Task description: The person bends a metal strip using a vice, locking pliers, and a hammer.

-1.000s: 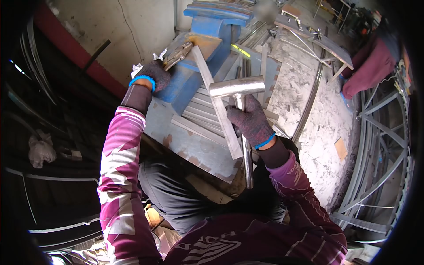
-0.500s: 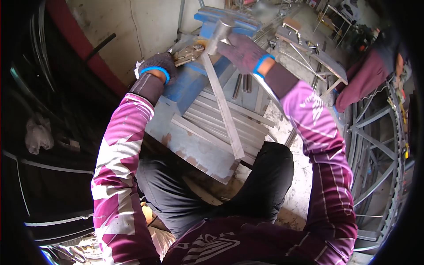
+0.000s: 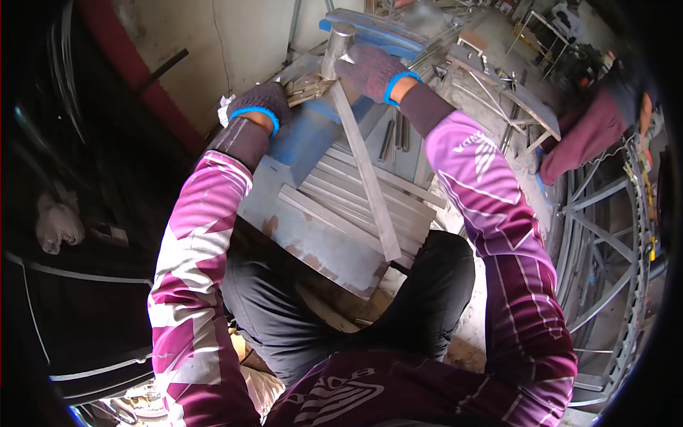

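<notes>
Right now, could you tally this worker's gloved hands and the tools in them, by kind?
Gloved hands: 2 (left hand, right hand)
Hammers: 1 (metal hammer, right hand)
Clamping tools: 1 (plier-like clamp, left hand)
Total: 4

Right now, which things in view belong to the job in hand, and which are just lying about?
Apparently in use:
hammer, in right hand
pliers, in left hand
long metal strip
blue metal block

Seemingly lying about:
plastic bag
bench
lattice frame at right
</notes>
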{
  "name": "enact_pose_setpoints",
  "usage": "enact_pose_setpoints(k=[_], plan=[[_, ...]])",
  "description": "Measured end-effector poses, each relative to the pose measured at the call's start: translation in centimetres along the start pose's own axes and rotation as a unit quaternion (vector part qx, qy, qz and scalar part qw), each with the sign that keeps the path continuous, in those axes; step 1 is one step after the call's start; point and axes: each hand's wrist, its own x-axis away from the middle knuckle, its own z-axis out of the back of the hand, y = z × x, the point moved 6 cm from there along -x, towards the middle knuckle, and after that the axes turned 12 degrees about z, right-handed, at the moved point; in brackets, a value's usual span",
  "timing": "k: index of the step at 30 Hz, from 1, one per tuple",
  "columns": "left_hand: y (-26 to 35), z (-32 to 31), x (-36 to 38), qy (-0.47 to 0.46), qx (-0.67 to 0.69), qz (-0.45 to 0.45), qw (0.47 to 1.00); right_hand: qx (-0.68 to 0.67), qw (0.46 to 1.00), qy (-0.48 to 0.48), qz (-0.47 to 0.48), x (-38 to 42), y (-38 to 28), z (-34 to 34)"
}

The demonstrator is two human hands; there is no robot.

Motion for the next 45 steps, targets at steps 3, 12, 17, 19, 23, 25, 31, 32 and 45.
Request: enact_pose_setpoints(k=[3,12,17,19,23,25,31,32,45], plan=[[0.1,0.3,0.8,-0.010,-0.006,-0.013,1.000,-0.094,0.994,0.056,-0.006,4.9,0.1,0.7],[-0.3,-2.9,0.0,0.005,-0.011,-0.018,1.000,-0.510,0.804,0.165,-0.255,21.9,-7.1,-2.7],[-0.2,-2.2,0.6,0.045,-0.019,-0.006,0.999,-0.554,0.782,0.176,-0.226,20.5,-8.5,-4.2],[0.0,-2.5,0.6,-0.016,0.014,-0.013,1.000,-0.541,0.790,0.181,-0.225,20.2,-8.3,-5.3],[-0.4,-2.7,0.5,-0.011,-0.011,-0.017,1.000,-0.496,0.819,0.237,-0.166,20.2,-8.9,-3.8],[-0.8,-2.8,0.5,0.013,0.026,-0.030,0.999,-0.423,0.863,0.222,-0.167,20.9,-8.3,-3.8],[-0.9,-2.8,0.3,0.009,0.063,-0.033,0.997,-0.503,0.814,0.185,-0.224,24.6,-6.9,-4.3],[-0.7,-2.5,0.5,0.016,0.046,-0.025,0.999,-0.523,0.791,0.237,-0.212,25.1,-6.6,-4.2],[-0.2,-2.5,1.7,0.025,0.041,-0.017,0.999,-0.283,0.845,0.289,-0.349,25.6,15.3,-5.6]])
